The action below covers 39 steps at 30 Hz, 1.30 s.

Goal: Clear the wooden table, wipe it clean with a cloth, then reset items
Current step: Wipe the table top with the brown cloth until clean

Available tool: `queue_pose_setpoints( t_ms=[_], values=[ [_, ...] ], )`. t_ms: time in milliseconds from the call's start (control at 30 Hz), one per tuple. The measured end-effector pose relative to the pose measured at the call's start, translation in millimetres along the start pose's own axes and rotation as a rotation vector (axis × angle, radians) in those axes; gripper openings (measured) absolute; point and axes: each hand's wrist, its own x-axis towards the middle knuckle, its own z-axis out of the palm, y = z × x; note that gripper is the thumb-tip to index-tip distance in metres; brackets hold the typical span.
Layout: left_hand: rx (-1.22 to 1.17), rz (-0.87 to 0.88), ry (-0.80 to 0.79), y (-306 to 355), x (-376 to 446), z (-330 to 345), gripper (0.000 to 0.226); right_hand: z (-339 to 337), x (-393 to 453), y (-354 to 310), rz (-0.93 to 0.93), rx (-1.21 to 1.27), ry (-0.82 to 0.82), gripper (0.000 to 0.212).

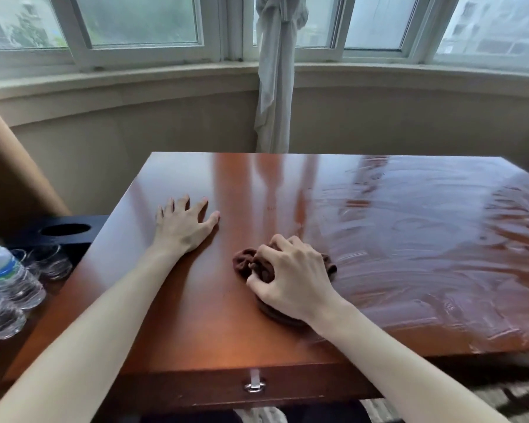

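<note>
The wooden table (409,239) fills the middle of the view, with wet wipe streaks over its right half. A dark brown cloth (245,262) lies bunched near the table's centre front. My right hand (290,276) sits on top of it, fingers curled into the fabric and gripping it. My left hand (184,227) rests flat on the dry left part of the tabletop, fingers spread and straight, holding nothing. Nothing else stands on the tabletop.
Left of the table, on a lower surface, stand plastic water bottles (0,276), several clear glasses (51,264) and a black holder with a round hole (64,230). A tied white curtain (275,71) hangs behind. A drawer handle (254,386) shows on the front edge.
</note>
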Motion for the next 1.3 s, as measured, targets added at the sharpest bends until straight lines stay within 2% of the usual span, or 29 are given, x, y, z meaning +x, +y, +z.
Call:
queue_pose_setpoints(
  t_ms=[200,433,600,767,1000,1100,1200,1300],
  values=[
    [-0.026,0.011,0.049,0.5,1.1,2.6,0.066,48.8,125.1,47.1,0.088,-0.049,-0.052,0.037],
    [-0.005,-0.007,0.056,-4.9,7.0,8.3,0.081,131.2,324.8,117.0,0.266,-0.057,0.010,0.038],
    [0.005,-0.010,0.048,-6.0,7.0,9.2,0.082,152.9,385.0,128.5,0.384,-0.022,-0.008,0.037],
    [-0.019,-0.026,0.036,-1.4,6.3,4.6,0.082,123.1,317.6,106.7,0.262,-0.046,-0.054,0.035],
    [0.015,0.000,0.010,1.8,-1.2,-1.7,0.076,40.1,99.4,31.1,0.028,0.006,-0.048,0.036],
    [0.001,0.005,-0.010,2.2,-2.7,-2.3,0.074,11.3,25.5,8.4,-0.018,0.015,-0.037,0.036],
    [-0.010,0.003,-0.008,1.4,-1.4,-2.3,0.080,4.0,18.8,5.2,-0.012,0.037,-0.040,0.038],
    [-0.009,0.024,0.010,-0.1,-0.3,0.2,0.074,23.1,67.6,22.4,0.028,0.010,-0.056,0.040]
  ],
)
